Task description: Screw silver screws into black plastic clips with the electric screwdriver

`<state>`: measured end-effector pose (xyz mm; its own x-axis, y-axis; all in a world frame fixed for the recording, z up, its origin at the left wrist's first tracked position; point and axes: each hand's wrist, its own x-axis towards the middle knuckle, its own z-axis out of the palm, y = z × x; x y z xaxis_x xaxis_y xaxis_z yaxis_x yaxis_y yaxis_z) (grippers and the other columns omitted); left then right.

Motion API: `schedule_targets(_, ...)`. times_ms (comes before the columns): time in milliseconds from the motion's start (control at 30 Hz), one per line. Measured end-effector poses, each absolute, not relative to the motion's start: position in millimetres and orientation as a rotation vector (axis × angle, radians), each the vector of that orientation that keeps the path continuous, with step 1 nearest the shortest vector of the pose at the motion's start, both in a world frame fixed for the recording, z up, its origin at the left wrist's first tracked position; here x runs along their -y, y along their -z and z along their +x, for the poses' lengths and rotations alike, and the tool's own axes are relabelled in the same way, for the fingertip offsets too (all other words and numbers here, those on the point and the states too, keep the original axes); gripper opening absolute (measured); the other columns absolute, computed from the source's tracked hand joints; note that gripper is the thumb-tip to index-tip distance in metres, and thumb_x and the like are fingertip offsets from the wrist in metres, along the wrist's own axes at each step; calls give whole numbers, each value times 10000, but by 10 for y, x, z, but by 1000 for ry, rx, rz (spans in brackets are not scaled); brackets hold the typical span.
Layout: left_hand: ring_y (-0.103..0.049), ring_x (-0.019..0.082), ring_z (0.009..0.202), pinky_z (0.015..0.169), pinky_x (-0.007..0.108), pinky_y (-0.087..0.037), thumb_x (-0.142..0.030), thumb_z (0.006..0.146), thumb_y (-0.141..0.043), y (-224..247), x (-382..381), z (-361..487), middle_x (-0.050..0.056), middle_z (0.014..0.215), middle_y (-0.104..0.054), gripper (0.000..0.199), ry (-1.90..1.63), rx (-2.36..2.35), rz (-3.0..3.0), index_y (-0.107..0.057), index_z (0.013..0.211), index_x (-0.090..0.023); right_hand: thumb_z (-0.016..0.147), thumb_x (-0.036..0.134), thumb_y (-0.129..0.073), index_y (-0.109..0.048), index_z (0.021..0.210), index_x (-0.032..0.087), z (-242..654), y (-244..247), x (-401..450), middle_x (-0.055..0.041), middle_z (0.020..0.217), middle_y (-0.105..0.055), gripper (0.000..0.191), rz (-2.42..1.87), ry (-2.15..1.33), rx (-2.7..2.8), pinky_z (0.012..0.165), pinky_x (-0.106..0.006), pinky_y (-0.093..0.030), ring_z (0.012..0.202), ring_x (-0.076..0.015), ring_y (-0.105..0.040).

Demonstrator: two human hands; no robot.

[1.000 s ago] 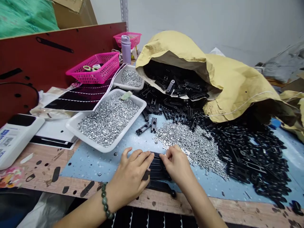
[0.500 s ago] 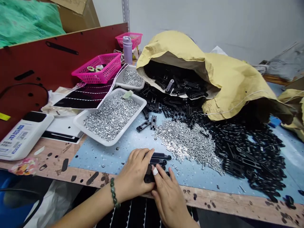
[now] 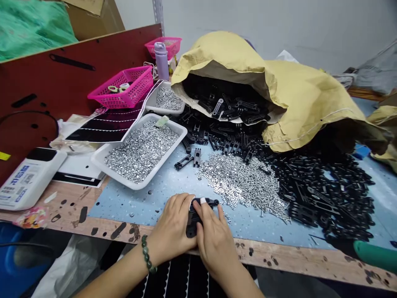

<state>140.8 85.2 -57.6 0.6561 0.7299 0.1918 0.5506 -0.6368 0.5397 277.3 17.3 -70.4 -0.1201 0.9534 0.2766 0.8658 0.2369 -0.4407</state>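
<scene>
Near the front edge of the table, my left hand [image 3: 173, 223] is closed around the left side of a small group of black plastic arm-shaped parts [image 3: 192, 225]. My right hand [image 3: 215, 240], with white tape on one finger, presses over the same parts from the right. Their rounded ends stick out past my fingers; the rest is covered by my hands. Just beyond lies a heap of silver nuts and screws [image 3: 245, 182]. Two loose black parts [image 3: 197, 157] rest behind my hands.
A white tray of nuts [image 3: 139, 185] and a smaller white tray [image 3: 164, 111] stand left. Yellow paper sacks [image 3: 229, 49] spill black parts; a black heap [image 3: 310, 190] lies right. A green object with a dark tip [image 3: 375, 254] enters at right. A pink basket [image 3: 133, 91] stands behind.
My right hand has slid forward over the black parts, covering more of them. The view has shifted slightly. A green object with a dark tip has come in at the right edge.
</scene>
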Motion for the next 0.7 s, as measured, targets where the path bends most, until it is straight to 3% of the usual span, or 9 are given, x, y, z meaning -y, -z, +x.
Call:
schedule_targets(167, -463, 311, 1077, 948, 501, -406, -191, 664, -589, 547, -848, 1423, 130, 1131, -491, 588, -545, -979, 2441, -399, 1219, -146, 923, 92, -321, -94, 1466, 152, 2872, 776, -160, -121, 1288, -570, 592, -1782, -191, 1836, 1081, -626, -215, 1229, -261, -494)
schedule_targets(333, -410, 309, 1155, 990, 489, -379, -182, 663, -614, 458, -864, 1389, 129, 1178, -471, 634, -645, -937, 2306, -386, 1254, -151, 952, 232, -354, -331, 1357, 190, 3138, 718, -13, -143, 1274, -530, 408, -1691, -229, 1496, 1017, -529, -375, 1223, -254, -476)
schedule_targets(467, -463, 276, 1105, 973, 448, -372, -257, 699, -636, 175, -887, 1328, 73, 1125, -531, 474, -501, -857, 1768, -496, 1147, -193, 950, 443, -333, -333, 1363, 213, 3229, 573, -33, -148, 1322, -456, 473, -1338, -265, 1580, 972, -528, -405, 1251, -296, -421)
schedule_targets(567, -542, 206, 874, 736, 304, -451, -407, 696, -661, 35, -866, 1292, 32, 877, -591, 336, -153, -673, 1130, -596, 911, -156, 927, 544, -314, -317, 1366, 246, 3146, 488, -172, -116, 1155, -575, 531, -1095, -304, 1617, 742, -419, -523, 941, -242, -605)
schedule_targets(633, -535, 158, 743, 563, 220, -404, -450, 643, -705, 35, -842, 1283, 15, 760, -581, 364, -71, -694, 785, -603, 814, -144, 945, 506, -302, -368, 1331, 242, 3065, 463, -258, -69, 938, -629, 472, -1077, -321, 1566, 596, -329, -502, 693, -179, -603)
schedule_targets(700, -540, 138, 677, 476, 185, -361, -458, 594, -747, 84, -828, 1284, 20, 746, -598, 415, -68, -746, 577, -611, 831, -145, 962, 441, -308, -515, 1170, 223, 2998, 462, -314, -25, 761, -598, 366, -1163, -356, 1489, 548, -284, -459, 589, -149, -557)
